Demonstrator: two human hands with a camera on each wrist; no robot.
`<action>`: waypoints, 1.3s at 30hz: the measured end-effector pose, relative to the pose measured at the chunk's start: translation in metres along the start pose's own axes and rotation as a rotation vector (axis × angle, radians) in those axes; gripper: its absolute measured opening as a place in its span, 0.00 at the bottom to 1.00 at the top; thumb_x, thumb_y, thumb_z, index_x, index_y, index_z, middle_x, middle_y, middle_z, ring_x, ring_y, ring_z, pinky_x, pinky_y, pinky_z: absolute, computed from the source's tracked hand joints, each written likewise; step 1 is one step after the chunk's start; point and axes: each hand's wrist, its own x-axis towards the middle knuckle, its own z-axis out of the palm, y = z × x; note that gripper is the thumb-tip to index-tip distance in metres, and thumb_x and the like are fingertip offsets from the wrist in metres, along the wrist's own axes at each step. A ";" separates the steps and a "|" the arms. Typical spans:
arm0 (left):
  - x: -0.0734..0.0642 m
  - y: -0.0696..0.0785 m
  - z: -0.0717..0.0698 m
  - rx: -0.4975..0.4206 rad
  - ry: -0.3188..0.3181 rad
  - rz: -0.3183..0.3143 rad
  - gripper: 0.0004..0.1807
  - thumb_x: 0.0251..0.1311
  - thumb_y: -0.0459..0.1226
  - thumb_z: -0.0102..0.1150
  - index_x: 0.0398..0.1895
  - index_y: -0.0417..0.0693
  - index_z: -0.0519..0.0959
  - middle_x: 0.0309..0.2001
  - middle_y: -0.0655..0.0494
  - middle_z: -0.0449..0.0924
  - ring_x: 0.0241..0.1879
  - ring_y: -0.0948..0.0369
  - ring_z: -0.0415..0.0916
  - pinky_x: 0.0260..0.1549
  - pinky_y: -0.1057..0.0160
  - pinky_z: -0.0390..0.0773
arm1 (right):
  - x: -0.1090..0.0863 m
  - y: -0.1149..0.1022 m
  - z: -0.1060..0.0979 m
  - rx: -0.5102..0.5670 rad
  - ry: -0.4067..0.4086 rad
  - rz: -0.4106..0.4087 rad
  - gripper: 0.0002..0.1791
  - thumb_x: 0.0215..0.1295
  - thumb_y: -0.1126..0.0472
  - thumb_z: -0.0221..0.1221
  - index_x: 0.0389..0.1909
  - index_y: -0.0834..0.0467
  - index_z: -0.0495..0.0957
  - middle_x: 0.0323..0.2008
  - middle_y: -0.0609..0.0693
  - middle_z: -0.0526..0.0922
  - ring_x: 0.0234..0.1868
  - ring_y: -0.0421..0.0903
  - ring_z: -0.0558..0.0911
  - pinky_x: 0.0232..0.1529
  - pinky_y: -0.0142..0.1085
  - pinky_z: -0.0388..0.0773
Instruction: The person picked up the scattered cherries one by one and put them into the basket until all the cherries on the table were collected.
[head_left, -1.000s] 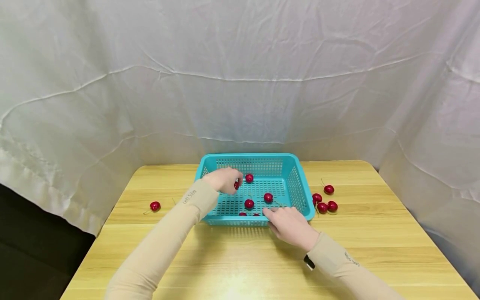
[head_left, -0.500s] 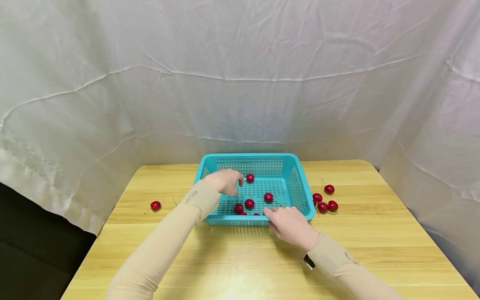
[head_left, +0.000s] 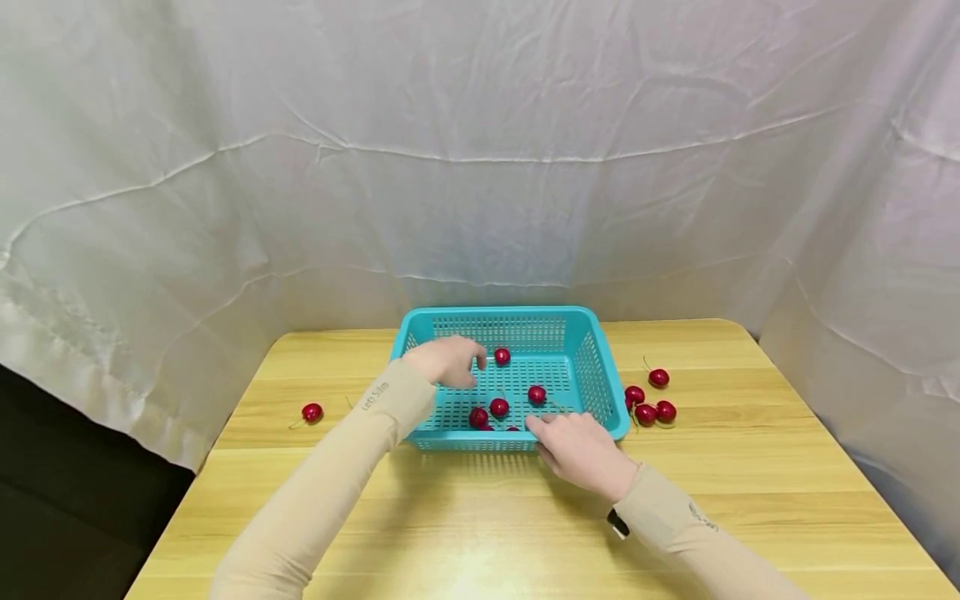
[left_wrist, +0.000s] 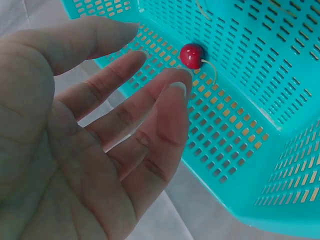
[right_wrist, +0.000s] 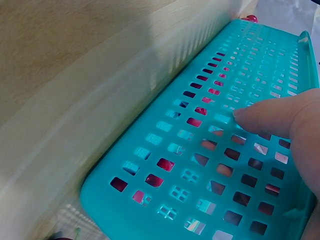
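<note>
My left hand (head_left: 447, 362) hovers over the left part of a blue plastic basket (head_left: 495, 312). In the left wrist view its fingers (left_wrist: 170, 135) are loosely bent, the thumb apart from them, with nothing held. My right hand (head_left: 583, 457) grips the basket's front wall near its right end. In the right wrist view the thumb (right_wrist: 272, 116) presses the outer face, and fingers show through the holes behind it. Inside lie several red cherries, among them one at the back (head_left: 502, 357) and one near the front (head_left: 478, 417). The front wall partly hides others.
Right of the basket several stemmed cherries (head_left: 646, 415) lie on the wooden table (head_left: 465, 517). A single cherry (head_left: 312, 412) lies to the left. Behind the table hangs a pale cloth (head_left: 480, 225).
My left hand let go of a cherry, which dropped inside the basket near the front wall. The hand stays over the basket with its fingers parted. My right hand keeps its grip.
</note>
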 end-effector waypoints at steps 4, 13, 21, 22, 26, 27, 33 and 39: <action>-0.003 -0.005 -0.001 0.003 0.010 0.013 0.18 0.67 0.38 0.58 0.59 0.50 0.78 0.40 0.55 0.78 0.40 0.58 0.73 0.44 0.60 0.76 | 0.000 0.000 0.001 0.000 -0.005 -0.001 0.11 0.60 0.60 0.69 0.36 0.53 0.75 0.24 0.46 0.83 0.17 0.44 0.78 0.15 0.24 0.63; -0.013 -0.020 0.001 -0.005 0.056 0.023 0.15 0.67 0.37 0.57 0.56 0.50 0.78 0.44 0.52 0.79 0.43 0.57 0.73 0.47 0.57 0.77 | -0.001 0.000 0.002 -0.012 0.007 -0.010 0.11 0.59 0.60 0.69 0.37 0.54 0.76 0.24 0.46 0.83 0.17 0.44 0.77 0.14 0.24 0.62; -0.028 -0.043 0.007 -0.078 0.206 0.073 0.15 0.67 0.35 0.55 0.56 0.47 0.78 0.56 0.45 0.80 0.53 0.50 0.77 0.54 0.52 0.79 | -0.001 0.000 0.004 -0.003 0.040 -0.006 0.10 0.60 0.58 0.69 0.36 0.53 0.76 0.24 0.44 0.82 0.15 0.40 0.73 0.14 0.22 0.55; -0.030 -0.046 0.008 -0.097 0.228 0.081 0.15 0.67 0.35 0.56 0.56 0.45 0.78 0.55 0.45 0.81 0.53 0.50 0.77 0.54 0.52 0.79 | -0.001 0.001 0.004 -0.002 0.045 -0.005 0.11 0.60 0.57 0.69 0.36 0.52 0.76 0.24 0.43 0.82 0.15 0.39 0.72 0.14 0.22 0.55; -0.040 -0.058 0.016 -0.143 0.322 0.105 0.15 0.66 0.34 0.57 0.54 0.42 0.79 0.53 0.45 0.82 0.49 0.50 0.78 0.53 0.51 0.80 | -0.002 0.002 0.004 0.021 0.079 -0.006 0.11 0.62 0.53 0.68 0.37 0.51 0.76 0.25 0.41 0.81 0.18 0.38 0.74 0.15 0.22 0.56; -0.042 -0.062 0.019 -0.153 0.343 0.104 0.15 0.66 0.34 0.57 0.54 0.42 0.79 0.53 0.45 0.82 0.50 0.50 0.79 0.54 0.51 0.80 | -0.002 0.002 0.004 0.030 0.090 -0.009 0.11 0.62 0.53 0.68 0.38 0.51 0.76 0.25 0.41 0.81 0.18 0.37 0.74 0.16 0.22 0.57; -0.052 -0.082 0.039 -0.219 0.493 0.049 0.19 0.65 0.34 0.57 0.59 0.39 0.76 0.59 0.40 0.78 0.56 0.43 0.77 0.59 0.43 0.78 | -0.004 0.003 0.001 0.085 0.192 -0.048 0.12 0.61 0.52 0.68 0.40 0.53 0.78 0.28 0.41 0.82 0.23 0.38 0.77 0.20 0.24 0.67; -0.063 -0.099 0.062 -0.268 0.665 -0.044 0.30 0.66 0.37 0.59 0.70 0.38 0.68 0.66 0.37 0.72 0.64 0.40 0.72 0.64 0.38 0.72 | -0.011 0.011 -0.005 0.115 0.361 -0.065 0.15 0.60 0.50 0.68 0.42 0.54 0.80 0.35 0.46 0.87 0.34 0.43 0.85 0.33 0.36 0.83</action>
